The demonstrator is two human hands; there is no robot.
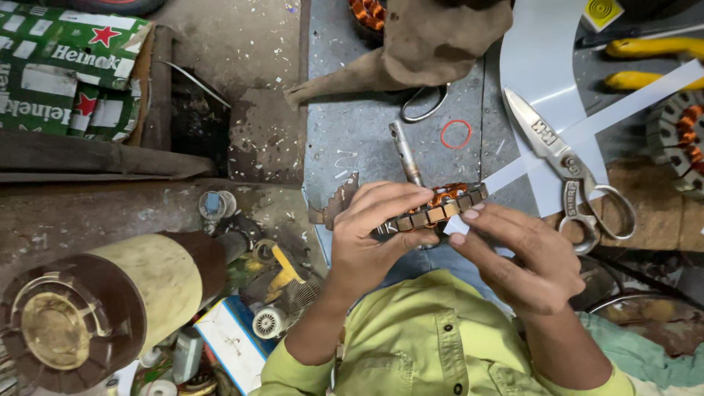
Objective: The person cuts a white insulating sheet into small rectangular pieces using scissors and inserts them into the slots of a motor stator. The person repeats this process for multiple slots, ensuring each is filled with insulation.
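Note:
My left hand point(374, 227) grips a round motor stator point(440, 207) with copper windings, held edge-on over my lap. My right hand point(513, 253) pinches the end of a long white paper strip point(587, 128) against the stator's slotted rim. The strip runs up and to the right across the bench. A metal rod tool point(405, 152) lies just behind the stator. Large steel scissors point(568, 172) lie to the right of my hands on a white sheet point(539, 51).
A red rubber band point(455, 134) and brown cloth point(433, 40) lie on the grey bench. Another wound stator point(678, 136) and yellow-handled tools point(649, 62) are at the right. A big cylinder point(95, 308), a green box point(66, 70) and small parts crowd the left.

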